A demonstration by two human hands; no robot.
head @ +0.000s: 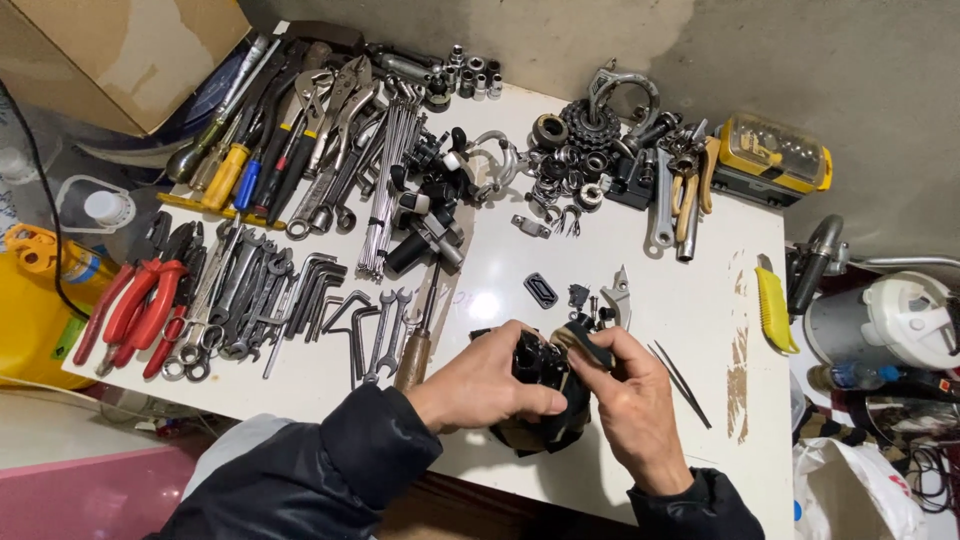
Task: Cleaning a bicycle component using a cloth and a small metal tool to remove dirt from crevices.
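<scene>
Item: white table (pixel 690 300), crowded. I logged red-handled pliers (pixel 135 305), steel wrenches (pixel 235 290), a spoke bundle (pixel 385 180), a toothed cog (pixel 590 125), a yellow bit case (pixel 775 155), and a yellow knife (pixel 772 308) and thin tweezers (pixel 680 382) beside the work. At the near edge, my left hand (pixel 480 385) was closed around a small black metal part (pixel 538 362); my right hand (pixel 635 400) pinched a dark rag (pixel 560 420) against it, fingers curled.
</scene>
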